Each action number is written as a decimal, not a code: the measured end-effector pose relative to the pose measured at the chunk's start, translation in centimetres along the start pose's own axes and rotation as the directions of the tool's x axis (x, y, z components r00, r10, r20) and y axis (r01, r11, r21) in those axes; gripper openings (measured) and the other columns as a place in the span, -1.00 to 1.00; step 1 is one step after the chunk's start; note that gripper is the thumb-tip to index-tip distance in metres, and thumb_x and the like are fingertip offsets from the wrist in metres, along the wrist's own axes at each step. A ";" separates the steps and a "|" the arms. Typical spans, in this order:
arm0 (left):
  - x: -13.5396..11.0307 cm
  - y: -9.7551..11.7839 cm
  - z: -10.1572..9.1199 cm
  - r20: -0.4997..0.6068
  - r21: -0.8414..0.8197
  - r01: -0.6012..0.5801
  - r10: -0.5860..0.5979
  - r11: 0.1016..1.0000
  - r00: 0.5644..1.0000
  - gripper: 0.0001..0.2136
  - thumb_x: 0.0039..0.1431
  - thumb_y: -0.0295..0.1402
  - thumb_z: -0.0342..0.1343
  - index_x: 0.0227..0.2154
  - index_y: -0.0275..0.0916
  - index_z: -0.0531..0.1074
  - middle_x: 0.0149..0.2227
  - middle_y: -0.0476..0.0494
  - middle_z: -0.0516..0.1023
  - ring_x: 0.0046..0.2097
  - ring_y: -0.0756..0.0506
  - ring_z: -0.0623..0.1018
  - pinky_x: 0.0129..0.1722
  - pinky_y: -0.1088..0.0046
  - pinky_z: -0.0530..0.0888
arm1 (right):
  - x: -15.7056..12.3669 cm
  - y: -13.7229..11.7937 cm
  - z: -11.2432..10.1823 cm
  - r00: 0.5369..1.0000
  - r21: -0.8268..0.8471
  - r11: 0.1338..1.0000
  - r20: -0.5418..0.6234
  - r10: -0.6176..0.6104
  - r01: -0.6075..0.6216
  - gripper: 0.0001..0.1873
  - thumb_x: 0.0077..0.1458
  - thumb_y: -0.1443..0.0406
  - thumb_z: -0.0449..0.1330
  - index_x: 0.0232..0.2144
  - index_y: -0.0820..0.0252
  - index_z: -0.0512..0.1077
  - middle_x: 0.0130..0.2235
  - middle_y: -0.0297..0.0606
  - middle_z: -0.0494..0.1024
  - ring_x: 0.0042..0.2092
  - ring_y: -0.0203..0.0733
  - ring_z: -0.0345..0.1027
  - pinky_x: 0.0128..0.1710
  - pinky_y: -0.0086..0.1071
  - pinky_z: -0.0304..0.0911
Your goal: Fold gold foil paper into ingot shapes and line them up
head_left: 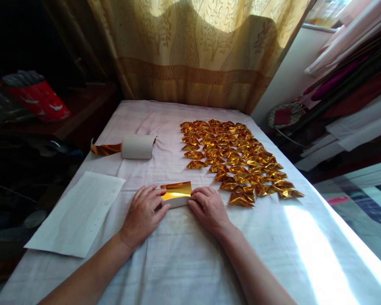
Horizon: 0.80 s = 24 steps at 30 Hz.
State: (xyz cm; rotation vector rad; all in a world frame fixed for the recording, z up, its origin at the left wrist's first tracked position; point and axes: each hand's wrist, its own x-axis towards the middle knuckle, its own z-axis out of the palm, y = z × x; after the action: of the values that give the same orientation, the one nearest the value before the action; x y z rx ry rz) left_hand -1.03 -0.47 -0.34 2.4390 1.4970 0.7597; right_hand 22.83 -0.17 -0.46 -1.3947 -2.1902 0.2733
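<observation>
A sheet of gold foil paper [177, 192] lies in front of me on the cloth, its near edge turned up so the pale backing shows. At its left end, my left hand [147, 211] pinches the paper between thumb and fingers. My right hand [209, 208] grips the right end the same way. To the right and beyond, folded gold paper ingots [238, 159] stand in several close rows. A curled stack of foil sheets [137, 147], pale side out, rests at the back left with a gold strip sticking out from its left end.
A printed white paper sheet [78, 212] lies on the left of the cloth-covered table [184, 271]. Left of the table, a red pen holder [40, 99] stands on a dark cabinet [92, 103]. A gold curtain [190, 51] hangs behind; clothes [362, 97] hang at the right.
</observation>
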 end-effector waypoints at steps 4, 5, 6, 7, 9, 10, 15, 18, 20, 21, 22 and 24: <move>0.1 0.1 0.2 -0.035 0.015 0.000 0.000 1.000 0.999 -0.84 0.22 -0.29 0.12 -0.45 -0.18 0.47 0.01 -0.15 0.60 0.15 -0.28 0.46 0.19 -0.06 0.33 | 0.0 -0.3 0.5 0.996 -0.037 0.997 -0.045 0.072 -0.073 -0.83 0.21 0.27 0.19 -0.44 0.14 0.44 -0.25 -0.25 0.56 -0.18 -0.13 0.36 -0.17 -0.27 0.13; 0.1 0.1 0.3 -0.039 0.018 -0.002 0.003 1.000 0.999 -0.84 0.22 -0.29 0.12 -0.45 -0.18 0.47 0.01 -0.16 0.60 0.15 -0.28 0.45 0.18 -0.06 0.34 | -0.1 -0.4 0.6 0.995 -0.052 0.994 -0.050 0.092 -0.094 -0.82 0.21 0.26 0.20 -0.45 0.14 0.43 -0.25 -0.25 0.55 -0.17 -0.13 0.36 -0.16 -0.26 0.12; 0.1 0.1 0.3 -0.042 0.020 -0.003 0.004 1.000 0.999 -0.84 0.22 -0.29 0.11 -0.45 -0.18 0.46 0.01 -0.16 0.59 0.15 -0.28 0.45 0.18 -0.05 0.35 | -0.1 -0.5 0.6 0.993 -0.068 0.991 -0.052 0.109 -0.113 -0.81 0.21 0.26 0.20 -0.46 0.14 0.41 -0.25 -0.25 0.55 -0.17 -0.12 0.35 -0.16 -0.26 0.11; 0.2 0.1 0.4 -0.043 0.020 -0.004 0.005 1.000 0.999 -0.84 0.23 -0.29 0.11 -0.45 -0.18 0.46 0.02 -0.16 0.59 0.15 -0.28 0.45 0.18 -0.05 0.36 | -0.1 -0.6 0.7 0.991 -0.084 0.988 -0.055 0.123 -0.127 -0.81 0.21 0.25 0.19 -0.46 0.14 0.41 -0.25 -0.24 0.55 -0.17 -0.11 0.35 -0.16 -0.25 0.11; 0.2 0.2 0.4 -0.049 0.017 -0.003 0.003 1.000 0.999 -0.83 0.23 -0.29 0.11 -0.46 -0.18 0.45 0.02 -0.17 0.58 0.15 -0.27 0.45 0.18 -0.03 0.36 | -0.1 -0.8 0.7 0.988 -0.105 0.984 -0.062 0.139 -0.145 -0.81 0.20 0.25 0.19 -0.46 0.13 0.39 -0.25 -0.24 0.54 -0.16 -0.10 0.33 -0.16 -0.25 0.10; 0.2 0.2 0.5 -0.053 0.016 0.000 0.001 1.000 0.999 -0.84 0.22 -0.30 0.10 -0.46 -0.18 0.44 0.02 -0.18 0.58 0.15 -0.27 0.45 0.17 -0.02 0.37 | -0.1 -1.0 0.7 0.987 -0.107 0.983 -0.064 0.144 -0.150 -0.81 0.20 0.25 0.18 -0.46 0.13 0.38 -0.26 -0.24 0.54 -0.16 -0.10 0.33 -0.15 -0.25 0.09; 0.4 0.5 0.4 -0.050 0.025 0.018 -0.017 1.000 0.999 -0.81 0.20 -0.32 0.11 -0.52 -0.19 0.36 -0.02 -0.21 0.56 0.13 -0.28 0.44 0.14 0.03 0.40 | -0.2 -1.3 0.9 0.982 -0.105 0.977 -0.068 0.179 -0.185 -0.82 0.20 0.26 0.17 -0.46 0.13 0.36 -0.24 -0.23 0.52 -0.15 -0.09 0.31 -0.15 -0.25 0.08; 0.4 0.6 0.4 -0.042 0.016 0.032 -0.031 0.999 0.999 -0.80 0.20 -0.33 0.11 -0.52 -0.19 0.31 -0.02 -0.23 0.54 0.12 -0.27 0.44 0.14 0.04 0.40 | -0.3 -1.3 1.0 0.979 -0.110 0.974 -0.073 0.191 -0.198 -0.85 0.19 0.26 0.17 -0.44 0.13 0.37 -0.24 -0.22 0.51 -0.15 -0.08 0.31 -0.15 -0.25 0.08; 0.3 0.5 0.5 -0.052 0.013 0.041 -0.040 0.999 0.998 -0.85 0.20 -0.33 0.11 -0.47 -0.18 0.32 -0.01 -0.24 0.53 0.11 -0.26 0.44 0.15 0.05 0.39 | -0.4 -1.2 1.2 0.976 -0.107 0.973 -0.092 0.197 -0.206 -0.92 0.17 0.26 0.19 -0.33 0.15 0.40 -0.22 -0.20 0.51 -0.14 -0.07 0.31 -0.13 -0.24 0.09; 0.2 0.4 0.6 -0.062 0.013 0.045 -0.044 0.999 0.997 -0.89 0.20 -0.33 0.12 -0.41 -0.19 0.34 0.00 -0.25 0.52 0.11 -0.26 0.44 0.15 0.06 0.40 | -0.4 -1.2 1.2 0.975 -0.104 0.973 -0.104 0.196 -0.207 -0.89 0.16 0.26 0.20 -0.25 0.16 0.42 -0.20 -0.20 0.52 -0.13 -0.06 0.31 -0.12 -0.24 0.10; 0.2 0.4 0.6 -0.073 0.014 0.048 -0.047 0.999 0.996 -0.93 0.20 -0.33 0.12 -0.35 -0.19 0.35 0.01 -0.26 0.50 0.12 -0.25 0.44 0.15 0.07 0.40 | -0.4 -1.1 1.3 0.974 -0.102 0.974 -0.115 0.193 -0.204 -0.83 0.15 0.26 0.21 -0.18 0.17 0.42 -0.18 -0.19 0.52 -0.12 -0.05 0.31 -0.10 -0.23 0.10; 0.1 0.5 0.7 -0.087 0.019 0.046 -0.044 0.999 0.995 -0.88 0.21 -0.34 0.11 -0.21 -0.19 0.38 0.07 -0.27 0.46 0.14 -0.24 0.43 0.16 0.09 0.40 | -0.5 -1.1 1.3 0.977 -0.098 0.977 -0.118 0.180 -0.191 -0.82 0.16 0.26 0.21 -0.16 0.13 0.43 -0.15 -0.21 0.52 -0.10 -0.06 0.31 -0.10 -0.23 0.10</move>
State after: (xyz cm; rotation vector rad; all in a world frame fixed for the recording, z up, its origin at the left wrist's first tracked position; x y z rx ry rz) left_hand -0.24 -0.57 -0.72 2.4067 1.5931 0.8553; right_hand 21.46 -0.91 -1.23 -1.6389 -2.0154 0.1420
